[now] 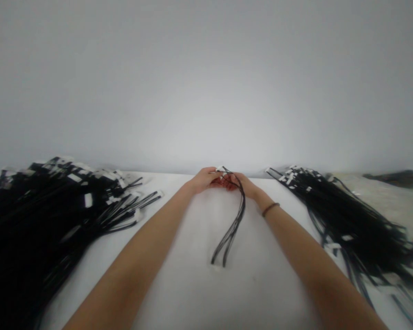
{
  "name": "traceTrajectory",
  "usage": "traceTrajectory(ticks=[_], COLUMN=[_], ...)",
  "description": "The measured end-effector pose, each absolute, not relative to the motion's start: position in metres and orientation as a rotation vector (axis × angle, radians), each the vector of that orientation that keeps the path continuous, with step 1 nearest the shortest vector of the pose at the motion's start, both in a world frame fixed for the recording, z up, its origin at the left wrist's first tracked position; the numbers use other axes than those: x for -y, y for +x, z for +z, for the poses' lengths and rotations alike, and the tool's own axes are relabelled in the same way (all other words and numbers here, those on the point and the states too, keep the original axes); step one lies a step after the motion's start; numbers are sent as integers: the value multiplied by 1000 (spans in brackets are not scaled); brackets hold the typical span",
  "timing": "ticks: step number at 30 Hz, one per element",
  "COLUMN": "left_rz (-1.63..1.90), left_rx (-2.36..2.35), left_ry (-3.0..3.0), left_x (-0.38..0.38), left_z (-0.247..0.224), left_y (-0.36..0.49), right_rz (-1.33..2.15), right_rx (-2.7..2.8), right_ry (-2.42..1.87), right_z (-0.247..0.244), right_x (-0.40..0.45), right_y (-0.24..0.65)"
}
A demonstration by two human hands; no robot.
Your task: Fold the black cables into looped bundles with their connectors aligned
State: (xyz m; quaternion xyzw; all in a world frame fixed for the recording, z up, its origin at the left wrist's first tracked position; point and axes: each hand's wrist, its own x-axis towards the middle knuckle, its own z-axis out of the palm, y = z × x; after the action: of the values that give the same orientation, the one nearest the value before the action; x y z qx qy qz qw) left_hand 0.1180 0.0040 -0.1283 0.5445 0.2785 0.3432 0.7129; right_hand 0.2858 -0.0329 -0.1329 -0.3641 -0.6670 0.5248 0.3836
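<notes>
Over the bench [189, 288], left hand [204, 179] and right hand [247, 184] meet, both pinching the black cable [243, 198] by its far end; its length bows past the right, nearer hand, then runs toward the wearer.

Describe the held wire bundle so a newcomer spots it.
On the white table, look between the left pile and right pile. The black wire bundle curves down from the left hand and right hand, its lower end splitting in two. It alone is held.

2 hands [203, 178] [245, 184], 2 large cable piles [37, 233] [351, 211].
</notes>
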Motion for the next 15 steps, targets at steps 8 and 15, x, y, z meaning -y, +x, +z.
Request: traceTrajectory(ticks=[8, 15], left_rz=[1062, 1127], left_rx=[-712, -732], left_ry=[714, 565], left_x=[-20, -26], left_z=[-131, -132], left_y=[119, 116], right_rz=[1483, 1533], right_rx=[1443, 1340], right_ry=[-913, -959], right_z=[-138, -132], right_x=[27, 29], right_y=[290, 288])
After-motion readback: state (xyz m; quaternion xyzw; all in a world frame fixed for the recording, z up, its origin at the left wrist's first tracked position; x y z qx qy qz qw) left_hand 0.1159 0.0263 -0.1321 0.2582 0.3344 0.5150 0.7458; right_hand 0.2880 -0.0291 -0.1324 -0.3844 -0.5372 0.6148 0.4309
